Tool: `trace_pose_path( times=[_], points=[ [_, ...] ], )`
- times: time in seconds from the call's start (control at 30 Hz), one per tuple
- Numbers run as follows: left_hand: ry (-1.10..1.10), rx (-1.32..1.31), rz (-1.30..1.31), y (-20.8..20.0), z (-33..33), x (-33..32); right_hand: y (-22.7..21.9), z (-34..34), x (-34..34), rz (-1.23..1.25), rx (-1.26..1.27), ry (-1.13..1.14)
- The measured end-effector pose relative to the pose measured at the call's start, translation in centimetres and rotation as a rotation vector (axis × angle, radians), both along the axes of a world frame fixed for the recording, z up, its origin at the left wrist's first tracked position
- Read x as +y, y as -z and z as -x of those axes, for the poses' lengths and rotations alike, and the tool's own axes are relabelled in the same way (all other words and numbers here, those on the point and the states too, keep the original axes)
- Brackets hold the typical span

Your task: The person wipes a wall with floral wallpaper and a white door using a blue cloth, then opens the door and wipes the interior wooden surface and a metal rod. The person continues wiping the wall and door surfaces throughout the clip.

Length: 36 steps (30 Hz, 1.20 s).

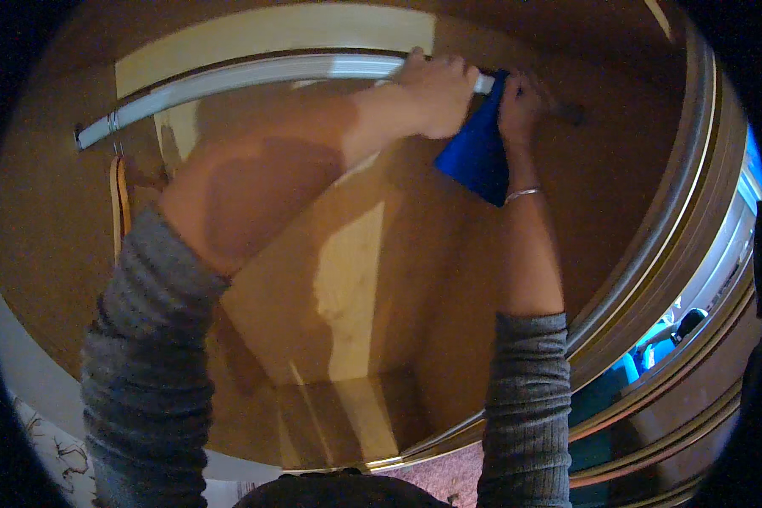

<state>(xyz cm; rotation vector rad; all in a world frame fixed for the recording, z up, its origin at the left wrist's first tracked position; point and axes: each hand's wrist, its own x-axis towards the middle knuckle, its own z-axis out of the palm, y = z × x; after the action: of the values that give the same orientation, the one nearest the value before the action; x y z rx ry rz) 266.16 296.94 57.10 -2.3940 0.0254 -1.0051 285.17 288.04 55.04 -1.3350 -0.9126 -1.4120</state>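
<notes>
Inside a wooden wardrobe, a white hanging rail (271, 78) runs across the top. My left hand (436, 91) is wrapped round the rail toward its right end. Just right of it, my right hand (521, 100) pinches a blue cloth (480, 157) against the rail's end. The cloth hangs down below the rail in a wedge shape. A bracelet (523, 194) circles my right wrist, and both grey sleeves are pushed up the forearms.
Wooden hangers (120, 199) hang at the rail's left end. The wardrobe's back panel (347, 296) lies below my arms. At the right, a sliding door frame (643, 288) curves past a mirror-like strip with blue things. A pinkish carpet (444, 483) shows at the bottom.
</notes>
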Motion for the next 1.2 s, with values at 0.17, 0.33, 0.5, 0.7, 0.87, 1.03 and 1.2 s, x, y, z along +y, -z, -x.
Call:
trace_pose_path(
  times=[0.17,0.33,0.5,0.7,0.87,1.03,1.2],
  points=[
    [-0.071,0.071,-0.045,-0.6,-2.8,-3.2,-0.5,-7.0,-1.8,-0.102,0.137,0.169],
    [0.013,-0.005,-0.13,0.0,-1.2,-1.6,-0.5,-13.9,-4.9,-0.1,-0.053,0.184],
    [0.005,0.023,-0.081,-0.1,2.0,0.5,-0.2,-12.0,-5.4,-0.089,0.154,-0.044],
    [0.011,-0.129,-0.145,1.7,9.5,3.0,0.6,-0.9,-3.3,-0.044,0.048,0.358],
    [-0.104,-0.167,-0.034,2.4,16.6,8.3,0.9,13.1,5.6,-0.11,-0.207,0.308],
    [-0.233,-0.259,-0.058,3.1,25.4,12.8,0.8,23.9,12.0,0.026,-0.287,0.091],
    [-0.375,-0.207,0.013,2.1,30.0,14.2,0.4,30.4,15.3,0.061,-0.3,-0.079]
  ],
)
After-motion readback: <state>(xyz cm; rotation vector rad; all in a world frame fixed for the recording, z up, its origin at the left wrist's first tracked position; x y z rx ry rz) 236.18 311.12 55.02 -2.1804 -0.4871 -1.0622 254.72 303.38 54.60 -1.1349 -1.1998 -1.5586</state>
